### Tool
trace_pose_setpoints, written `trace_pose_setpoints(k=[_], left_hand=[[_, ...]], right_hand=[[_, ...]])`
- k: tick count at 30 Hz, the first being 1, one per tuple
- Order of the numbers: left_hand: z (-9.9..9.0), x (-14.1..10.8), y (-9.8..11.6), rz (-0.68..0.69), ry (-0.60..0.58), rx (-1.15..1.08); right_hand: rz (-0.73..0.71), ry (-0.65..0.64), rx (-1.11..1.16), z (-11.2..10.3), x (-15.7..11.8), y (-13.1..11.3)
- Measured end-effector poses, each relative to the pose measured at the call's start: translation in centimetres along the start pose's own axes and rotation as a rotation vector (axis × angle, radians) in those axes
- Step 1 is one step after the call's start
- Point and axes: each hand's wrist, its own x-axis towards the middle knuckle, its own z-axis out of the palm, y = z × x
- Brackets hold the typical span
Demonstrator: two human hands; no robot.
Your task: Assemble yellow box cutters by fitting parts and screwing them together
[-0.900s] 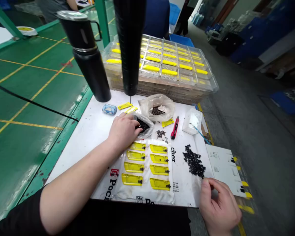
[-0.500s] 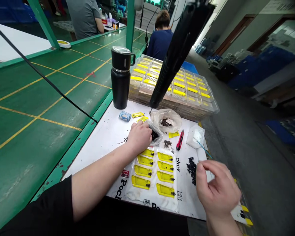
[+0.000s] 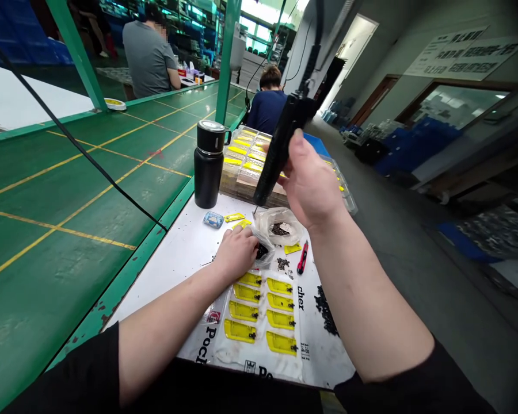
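Note:
My right hand (image 3: 306,178) is raised high over the bench, its fingers around a black hanging electric screwdriver (image 3: 276,161) whose tip points down. My left hand (image 3: 237,253) rests on a small clear plastic bag (image 3: 264,256) of black screws, its fingers at the bag's edge. Below it, yellow plastic parts (image 3: 248,313) with black fittings lie in two columns on a white printed mailer (image 3: 209,339). A loose pile of black screws (image 3: 326,310) lies to the right of them, below my right forearm.
A larger plastic bag (image 3: 280,230) and a red box cutter (image 3: 302,257) lie on the white bench top (image 3: 185,276). A black flask (image 3: 209,164) and stacked trays of yellow parts (image 3: 248,164) stand behind. Two co-workers sit beyond the green table (image 3: 69,195).
My right hand has left the screw pile and risen to the black screwdriver, taking hold of it. My left hand stays on the small bag. The view has tilted up and back.

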Motion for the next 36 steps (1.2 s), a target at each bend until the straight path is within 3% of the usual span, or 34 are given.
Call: trace_pose_setpoints(k=[3,8,12,14,16,18,20,23,28,31,36], left_hand=[[-0.3,-0.1,0.0,0.001,0.000,-0.011],[-0.6,-0.3,0.8,0.012,0.009,-0.035],[-1.4,-1.0,2.6,0.050,-0.001,-0.070],[-1.7,-1.6,3.7,0.103,-0.019,-0.097],[-1.7,-2.2,4.8,0.193,-0.025,-0.147],[-1.4,-2.8,5.8,0.299,-0.035,-0.220],[-1.0,-3.3,6.5,0.367,-0.053,-0.306],[-0.5,-3.6,7.0,0.385,-0.067,-0.409],[-0.6,-3.6,6.8,0.334,-0.047,-0.534],[-0.5,-3.5,6.5,0.299,-0.084,-0.576],[-0.2,-3.5,6.4,0.279,-0.130,-0.601]], right_hand=[[0.164,-0.089,0.367,-0.2,-0.6,-1.7],[0.370,-0.080,0.689,-3.7,-6.5,-3.9],[0.455,-0.253,0.632,-7.7,-12.1,-2.5],[0.404,-0.390,0.549,-9.0,-14.6,-1.5],[0.344,-0.443,0.593,-9.6,-16.8,-0.7],[0.330,-0.355,0.740,-9.4,-18.2,-0.2],[0.369,-0.152,0.828,-8.9,-19.0,0.2],[0.395,0.141,0.751,-8.1,-19.0,0.7],[0.266,0.400,0.577,-7.3,-19.5,0.7],[0.257,0.397,0.463,-7.3,-21.2,0.5],[0.338,0.176,0.182,-8.9,-25.1,0.5]])
